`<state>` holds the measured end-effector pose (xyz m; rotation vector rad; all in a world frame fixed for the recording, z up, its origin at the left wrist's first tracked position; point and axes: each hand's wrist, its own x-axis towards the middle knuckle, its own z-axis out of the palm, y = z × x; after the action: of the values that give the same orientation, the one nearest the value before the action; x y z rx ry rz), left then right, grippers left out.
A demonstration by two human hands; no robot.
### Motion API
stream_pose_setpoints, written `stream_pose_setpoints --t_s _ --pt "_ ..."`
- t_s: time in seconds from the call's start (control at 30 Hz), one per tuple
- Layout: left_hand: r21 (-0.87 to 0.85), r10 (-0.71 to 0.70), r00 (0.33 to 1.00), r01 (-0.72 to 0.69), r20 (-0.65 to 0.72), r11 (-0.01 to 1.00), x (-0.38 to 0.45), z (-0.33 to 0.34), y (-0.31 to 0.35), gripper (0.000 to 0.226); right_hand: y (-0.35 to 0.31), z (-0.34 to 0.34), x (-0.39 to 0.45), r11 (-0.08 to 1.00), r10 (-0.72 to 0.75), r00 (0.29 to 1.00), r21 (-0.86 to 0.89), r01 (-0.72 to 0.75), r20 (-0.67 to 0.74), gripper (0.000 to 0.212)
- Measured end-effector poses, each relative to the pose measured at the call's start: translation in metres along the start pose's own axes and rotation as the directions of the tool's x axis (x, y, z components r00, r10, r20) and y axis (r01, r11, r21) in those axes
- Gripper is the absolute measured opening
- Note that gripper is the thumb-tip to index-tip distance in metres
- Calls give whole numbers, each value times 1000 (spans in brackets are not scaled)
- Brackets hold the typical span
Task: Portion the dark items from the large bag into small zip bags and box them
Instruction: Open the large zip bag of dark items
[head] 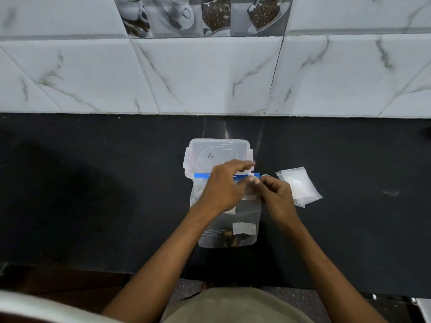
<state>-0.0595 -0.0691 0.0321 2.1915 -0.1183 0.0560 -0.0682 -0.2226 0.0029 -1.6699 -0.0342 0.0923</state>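
Both hands, left hand (pixel 222 185) and right hand (pixel 276 194), pinch the blue zip strip of the large bag (pixel 229 227), which lies flat on the bench (pixel 93 194) before the lidded box (pixel 218 155); thin, limp, slippery film, best gripped at its stiffer strip.

Light is dim and cool. The tiled wall (pixel 210 73) is evenly lit, while the black counter (pixel 93 194) carries a soft shadow at left and faint glare streaks near its back edge. Wide-angle bending curves the edges; the fingertips (pixel 245 165) blur.
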Motion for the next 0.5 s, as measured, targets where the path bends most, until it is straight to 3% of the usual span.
stream_pose_setpoints --t_s 0.2,0.5 --pt "-72 -11 1000 12 6 997 8 11 7 12 6 -8 1 994 -68 994 -96 60 -89 17" --pt "-47 -99 989 104 108 993 7 1 7 9 11 -6 -6 976 -146 951 -197 94 -271 13"
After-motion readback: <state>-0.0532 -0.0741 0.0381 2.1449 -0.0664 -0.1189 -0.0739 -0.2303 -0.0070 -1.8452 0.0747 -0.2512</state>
